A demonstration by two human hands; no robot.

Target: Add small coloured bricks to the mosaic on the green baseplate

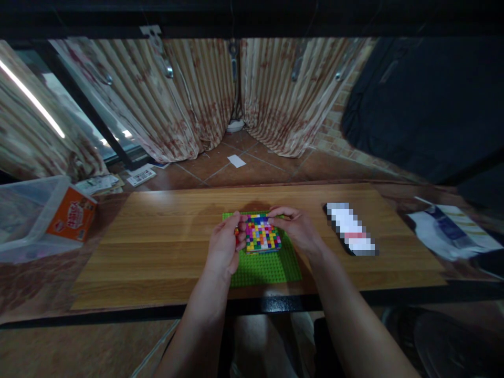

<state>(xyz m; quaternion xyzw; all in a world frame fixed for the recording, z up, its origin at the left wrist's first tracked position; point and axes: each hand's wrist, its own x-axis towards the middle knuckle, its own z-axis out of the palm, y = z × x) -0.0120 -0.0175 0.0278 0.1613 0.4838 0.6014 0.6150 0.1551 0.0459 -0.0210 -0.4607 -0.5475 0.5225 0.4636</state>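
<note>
Both hands grip the multicoloured brick block [263, 235] over the green baseplate [271, 268] on the counter [157, 247]: left hand [225, 248] at its left edge, right hand [298, 227] covering its far corner, fingertips hidden.

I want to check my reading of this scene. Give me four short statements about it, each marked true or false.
1. The left hand and the right hand both hold the multicoloured brick block. True.
2. A green baseplate lies under the block. True.
3. The baseplate lies on bare floor tiles. False: it lies on a wooden table.
4. Nothing orange is on the left side. False: an orange box is there, at a clear bin.
</note>
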